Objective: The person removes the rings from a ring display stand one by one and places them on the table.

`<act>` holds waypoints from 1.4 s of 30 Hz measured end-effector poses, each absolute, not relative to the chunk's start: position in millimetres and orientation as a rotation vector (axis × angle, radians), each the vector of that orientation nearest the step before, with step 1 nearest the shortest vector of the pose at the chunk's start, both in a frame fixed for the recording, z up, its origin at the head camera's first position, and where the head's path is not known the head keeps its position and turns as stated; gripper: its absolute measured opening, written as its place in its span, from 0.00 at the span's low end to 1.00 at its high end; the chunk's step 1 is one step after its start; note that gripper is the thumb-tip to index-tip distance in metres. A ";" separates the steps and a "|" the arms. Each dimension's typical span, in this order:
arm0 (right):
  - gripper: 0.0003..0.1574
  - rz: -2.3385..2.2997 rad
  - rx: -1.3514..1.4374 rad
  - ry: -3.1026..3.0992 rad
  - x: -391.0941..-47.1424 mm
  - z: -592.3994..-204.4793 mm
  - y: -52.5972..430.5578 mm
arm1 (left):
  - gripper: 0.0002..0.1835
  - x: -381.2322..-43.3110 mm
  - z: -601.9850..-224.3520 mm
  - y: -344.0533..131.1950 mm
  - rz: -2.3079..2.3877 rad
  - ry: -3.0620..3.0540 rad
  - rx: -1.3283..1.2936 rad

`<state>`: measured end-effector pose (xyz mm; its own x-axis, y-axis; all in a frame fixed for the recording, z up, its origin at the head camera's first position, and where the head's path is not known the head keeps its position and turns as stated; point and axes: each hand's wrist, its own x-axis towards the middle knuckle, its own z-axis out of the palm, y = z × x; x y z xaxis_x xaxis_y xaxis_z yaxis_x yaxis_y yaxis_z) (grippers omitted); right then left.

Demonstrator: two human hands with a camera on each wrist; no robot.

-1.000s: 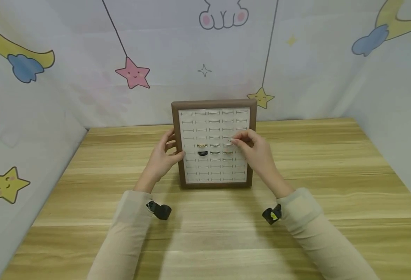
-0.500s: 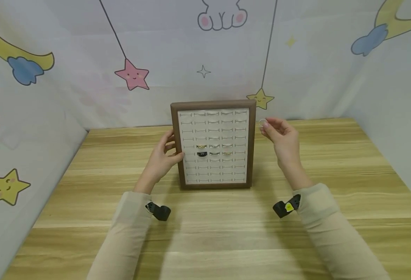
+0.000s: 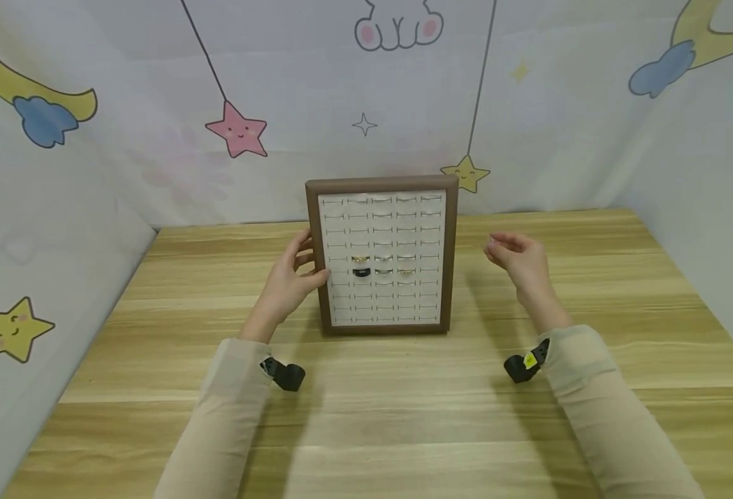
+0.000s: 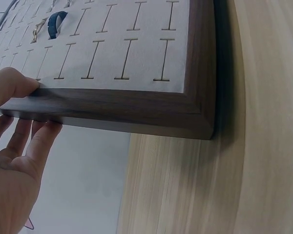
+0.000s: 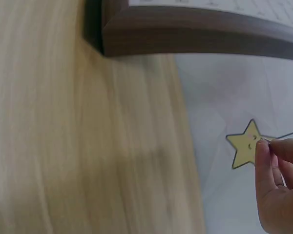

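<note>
A ring display board (image 3: 387, 185) with a brown wooden frame and a white slotted face stands upright on the table. My left hand (image 3: 289, 279) grips its left edge, thumb on the front and fingers behind, as the left wrist view also shows. Several rings sit in the middle slots, among them a gold ring (image 3: 360, 259), a black ring (image 3: 362, 272) and a silver ring (image 3: 383, 258). To the right of the board, apart from it, my right hand (image 3: 521, 265) pinches a small silver ring (image 3: 493, 240) between thumb and forefinger, mostly hidden by the fingertips.
The wood-grain table (image 3: 378, 409) reaches back to a white cloth backdrop (image 3: 304, 90) printed with stars, moons and clouds. The same cloth stands at both sides. Each wrist wears a small black camera (image 3: 288, 376) over a pale sleeve.
My right hand has pulled away from the board's face to the right, with the silver ring in its fingertips, then lowered slightly. The left hand and the board have stayed put.
</note>
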<state>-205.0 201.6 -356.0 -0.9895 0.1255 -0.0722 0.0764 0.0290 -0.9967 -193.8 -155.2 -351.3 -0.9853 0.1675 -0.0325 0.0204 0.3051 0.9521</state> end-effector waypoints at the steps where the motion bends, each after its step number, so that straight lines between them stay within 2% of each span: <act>1: 0.20 2.148 -0.233 -2.250 -205.3 -358.1 203.2 | 0.43 -194.0 -351.4 -155.4 1.773 2.435 0.175; 3: 0.27 2.134 -0.250 -2.289 -206.4 -362.5 205.9 | 0.43 -194.3 -351.5 -155.6 1.774 2.436 0.174; 5: 0.28 2.119 -0.270 -2.333 -207.2 -366.1 208.1 | 0.43 -194.4 -351.7 -155.8 1.773 2.438 0.171; 21: 0.28 2.038 -0.435 -2.587 -209.9 -393.7 221.1 | 0.43 -193.6 -352.2 -155.5 1.785 2.431 0.177; 31: 0.29 2.214 -0.441 -2.471 -210.1 -396.1 222.7 | 0.44 -193.0 -351.6 -154.7 1.796 2.427 0.181; 42: 0.28 2.119 -0.482 -2.567 -212.0 -396.8 226.8 | 0.44 -192.7 -350.3 -154.5 1.794 2.428 0.181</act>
